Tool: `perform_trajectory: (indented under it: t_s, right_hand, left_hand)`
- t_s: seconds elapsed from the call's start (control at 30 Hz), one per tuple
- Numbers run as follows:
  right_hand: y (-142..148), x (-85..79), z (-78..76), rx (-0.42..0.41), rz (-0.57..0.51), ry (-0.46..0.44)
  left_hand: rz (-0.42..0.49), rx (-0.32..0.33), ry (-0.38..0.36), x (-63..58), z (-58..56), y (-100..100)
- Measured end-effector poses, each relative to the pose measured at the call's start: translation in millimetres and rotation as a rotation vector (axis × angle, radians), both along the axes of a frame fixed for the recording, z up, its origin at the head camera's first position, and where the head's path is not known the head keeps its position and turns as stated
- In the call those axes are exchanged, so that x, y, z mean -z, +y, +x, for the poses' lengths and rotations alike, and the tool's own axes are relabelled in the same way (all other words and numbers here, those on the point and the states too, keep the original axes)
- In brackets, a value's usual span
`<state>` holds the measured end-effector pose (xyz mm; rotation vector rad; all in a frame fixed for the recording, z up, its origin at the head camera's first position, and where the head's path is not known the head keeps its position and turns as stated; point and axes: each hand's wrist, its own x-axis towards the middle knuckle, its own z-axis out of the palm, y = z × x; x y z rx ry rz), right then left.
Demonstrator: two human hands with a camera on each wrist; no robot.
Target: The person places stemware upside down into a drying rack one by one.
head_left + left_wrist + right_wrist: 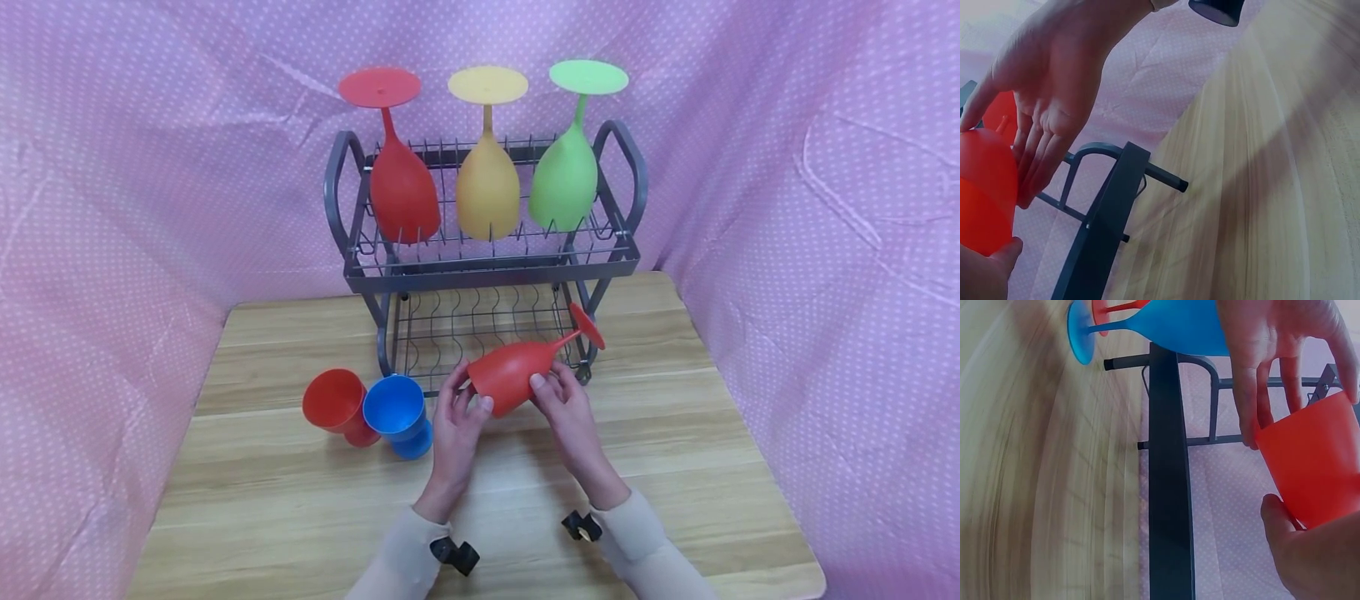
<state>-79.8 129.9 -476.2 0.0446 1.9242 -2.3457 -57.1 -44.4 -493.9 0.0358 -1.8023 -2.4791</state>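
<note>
A red plastic goblet (517,375) is tilted in front of the rack, its mouth to the lower left and its stem and foot to the upper right. My left hand (457,433) holds it at the rim, thumb on the near side. The right hand (573,421) grips the bowl near the stem, thumb on top. Close by my left hand, a blue goblet (395,408) and another red goblet (333,400) stand upright on the table. Seen from the right wrist, the held goblet's bowl lies between the left hand (1285,331) and the right hand (1322,553).
Behind the hands stands a dark two-tier dish rack (491,273). Its top tier carries a red (405,192), a yellow (487,187) and a green goblet (566,179), all upside down. Wire slots fill the lower tier (427,333). Pink dotted cloth (817,250) surrounds the wooden table (675,467).
</note>
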Motion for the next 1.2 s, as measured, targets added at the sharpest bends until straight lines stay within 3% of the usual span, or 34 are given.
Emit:
perform_trajectory:
  t_s: [0.2,0.33,0.63,0.83,1.03,1.2]
  right_hand:
    - [1.6,2.7,-2.6,0.009,0.019,-0.002]
    - [6.4,4.2,-6.8,0.035,0.06,0.02]
    - [18.9,5.5,-19.5,0.091,0.113,0.06]
    - [25.1,8.5,-28.9,0.144,0.173,0.102]
    - [30.1,10.8,-37.5,0.17,0.216,0.147]
    - [33.5,12.6,-43.6,0.17,0.252,0.183]
  left_hand:
    - [-0.046,0.055,0.009,3.4,1.2,-2.0]
    - [-0.147,0.087,0.042,4.4,1.7,-3.6]
    - [-0.609,0.013,0.205,10.5,0.6,-4.0]
    - [-0.818,0.023,0.33,21.0,-0.7,-6.3]
    - [-1.035,0.044,0.362,26.4,-2.4,-7.1]
    - [-1.212,0.083,0.343,30.3,-3.4,-5.9]
